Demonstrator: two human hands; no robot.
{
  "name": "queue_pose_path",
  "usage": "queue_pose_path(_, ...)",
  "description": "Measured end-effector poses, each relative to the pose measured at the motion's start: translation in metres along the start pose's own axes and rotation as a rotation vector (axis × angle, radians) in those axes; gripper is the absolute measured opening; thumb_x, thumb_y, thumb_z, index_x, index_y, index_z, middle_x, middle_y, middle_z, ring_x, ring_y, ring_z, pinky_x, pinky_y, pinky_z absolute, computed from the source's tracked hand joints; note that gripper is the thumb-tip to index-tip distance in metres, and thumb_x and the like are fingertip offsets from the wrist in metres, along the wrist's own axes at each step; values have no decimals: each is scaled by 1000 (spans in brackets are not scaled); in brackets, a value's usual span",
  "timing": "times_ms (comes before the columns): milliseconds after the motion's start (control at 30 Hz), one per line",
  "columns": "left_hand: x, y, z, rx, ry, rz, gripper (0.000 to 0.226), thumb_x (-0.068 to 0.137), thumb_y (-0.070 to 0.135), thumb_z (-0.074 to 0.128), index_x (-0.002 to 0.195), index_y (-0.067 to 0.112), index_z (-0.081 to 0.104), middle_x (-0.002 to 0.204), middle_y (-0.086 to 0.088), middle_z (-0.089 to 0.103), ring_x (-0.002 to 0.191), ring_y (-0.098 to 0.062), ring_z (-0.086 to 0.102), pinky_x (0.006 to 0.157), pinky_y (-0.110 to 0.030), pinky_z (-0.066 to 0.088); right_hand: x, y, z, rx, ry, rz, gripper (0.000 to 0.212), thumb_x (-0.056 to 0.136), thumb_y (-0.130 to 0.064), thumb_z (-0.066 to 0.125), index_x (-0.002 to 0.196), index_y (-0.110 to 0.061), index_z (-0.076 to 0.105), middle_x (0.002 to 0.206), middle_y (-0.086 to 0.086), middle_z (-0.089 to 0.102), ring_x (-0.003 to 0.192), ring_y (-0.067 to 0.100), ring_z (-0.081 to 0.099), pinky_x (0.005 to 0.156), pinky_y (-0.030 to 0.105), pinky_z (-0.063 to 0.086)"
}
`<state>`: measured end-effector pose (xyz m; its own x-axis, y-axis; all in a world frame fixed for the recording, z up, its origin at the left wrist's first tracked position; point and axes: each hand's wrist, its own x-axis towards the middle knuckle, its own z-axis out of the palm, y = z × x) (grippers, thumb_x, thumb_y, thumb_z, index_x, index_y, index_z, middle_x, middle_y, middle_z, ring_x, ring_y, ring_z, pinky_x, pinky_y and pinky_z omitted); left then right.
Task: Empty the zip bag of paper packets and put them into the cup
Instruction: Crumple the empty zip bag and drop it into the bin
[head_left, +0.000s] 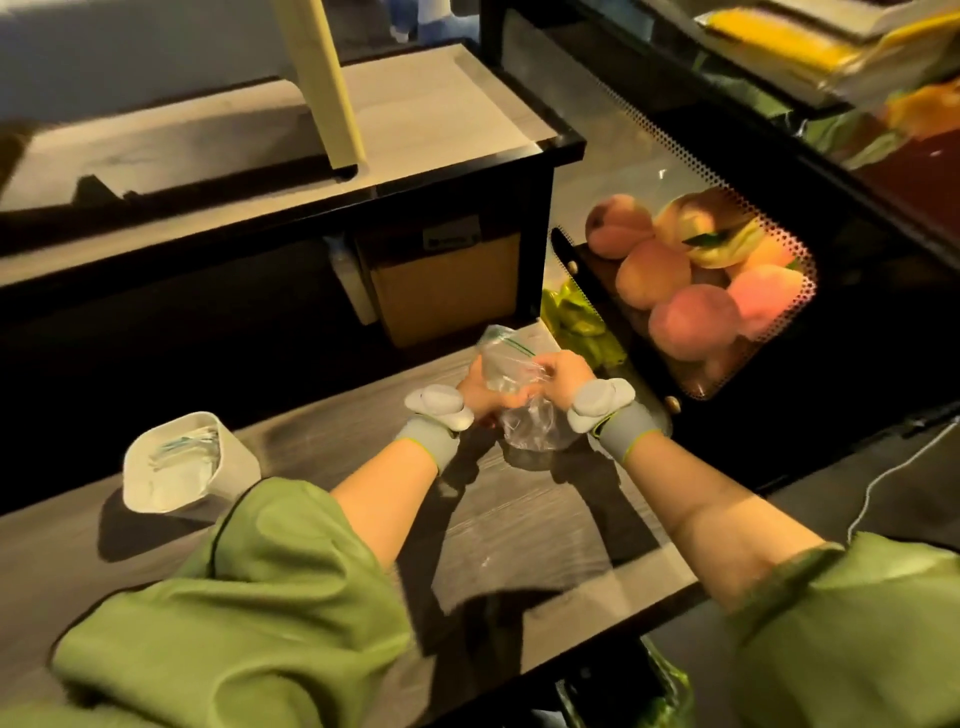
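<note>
Risk, spill: the clear, crumpled plastic zip bag was held well apart from the white rounded plastic cup. If it were tipped there, packets would likely be dropped on the grey wood-grain counter or over its far edge.
Risk, missed contents: the film was creased and glary, so it could not be told whether any packets were inside. The bag could be set aside part full.
Risk, slip: the film was judged thin and slick. Grip could be lost if it were pulled apart hard.
Risk, cup: it was judged light, and the loose green left sleeve lay near it, so it could be knocked on a reach across.
Bag position: it was held above the counter's far right corner, zip end up and away.
Cup position: it stood toward the counter's left, near the far edge, with white paper packets seen inside.
Left hand: the fingers were curled round the bag's left side, palm turned inward.
Right hand: it was closed on bunched film at the bag's upper right, back of the hand up.
Arms: both forearms were reached forward and converged on the bag. Sleeves were pushed to the elbows and grey bands were worn at both wrists.
</note>
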<state>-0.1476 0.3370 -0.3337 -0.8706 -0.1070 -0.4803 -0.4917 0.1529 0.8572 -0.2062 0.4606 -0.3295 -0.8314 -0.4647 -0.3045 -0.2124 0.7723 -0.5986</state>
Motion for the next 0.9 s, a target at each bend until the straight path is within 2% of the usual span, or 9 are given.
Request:
queue_pose_path(133, -21, 18, -9, 387, -45, -21, 34, 83, 13, 66, 114, 0, 62, 101, -8, 60, 95, -22, 56, 86, -35, 45, -19, -5, -5, 52, 122, -32, 47, 81, -12, 71, 124, 4, 58, 130, 13, 50, 126, 23, 45, 109, 24, 27)
queue_pose_path(200, -36, 26, -8, 459, -14, 3, 5, 85, 11, 64, 84, 6, 64, 81, -5, 57, 75, -17, 52, 69, -21, 44, -34, -11, -4, 148, 56, -65, 44, 86, -8, 63, 127, 6, 54, 115, 11, 49, 112, 18, 45, 108, 29, 32)
queue_pose_path(333, -54, 30, -4, 429, 71, 100, 39, 92, -4, 46, 58, 15, 44, 60, 2, 42, 46, -1, 50, 41, -3, 37, -57, -16, -2, 396, 137, -9, 34, 86, -17, 66, 115, -3, 57, 108, 10, 54, 103, 16, 46, 86, 22, 38)
queue_pose_path(433, -73, 26, 0, 474, 119, 104, 20, 92, 0, 48, 78, 10, 59, 79, -1, 53, 82, -12, 59, 62, 0, 42, -88, -16, 4, 502, 65, 21, 58, 84, -24, 68, 133, -10, 41, 132, 7, 46, 125, 19, 43, 104, 28, 38)
queue_pose_path(500, -87, 23, 5, 508, 117, 112, 19, 92, 9, 54, 108, 1, 62, 98, -9, 57, 109, -26, 56, 88, -23, 46, -110, -16, 10, 477, 48, -9, 85, 79, -20, 73, 147, -12, 22, 146, 5, 35, 137, 19, 33, 115, 32, 29)
queue_pose_path(600, -113, 15, 23, 432, 14, 87, 29, 91, 18, 59, 114, 0, 59, 104, -10, 60, 109, -25, 54, 85, -30, 45, -141, -6, 20, 362, 112, -41, 101, 70, -11, 81, 148, -12, 17, 151, 10, 31, 140, 25, 32, 117, 41, 30)
queue_pose_path(700, -127, 7, 58, 257, -73, -4, 54, 93, 22, 55, 140, 1, 39, 141, -17, 47, 130, -34, 46, 104, -38, 39, -169, 20, 31, 406, 195, 23, 86, 69, -15, 79, 142, -12, 32, 138, 10, 47, 129, 26, 46, 108, 31, 40)
queue_pose_path(767, -138, -2, 86, 257, -149, -84, 62, 94, 29, 53, 147, 9, 28, 148, -17, 36, 135, -36, 38, 108, -41, 36, -197, 38, 35, 403, 280, 132, 66, 78, -6, 70, 137, -9, 41, 128, 10, 54, 119, 23, 51, 91, 12, 42)
queue_pose_path(900, -151, -26, 126, 287, -360, 70, 84, 84, 15, 68, 150, 9, 16, 152, -14, 32, 139, -30, 36, 111, -37, 36, -231, 72, 38, 370, 438, 247, 48, 85, -6, 63, 131, -9, 50, 126, 14, 59, 115, 23, 54, 78, 9, 37)
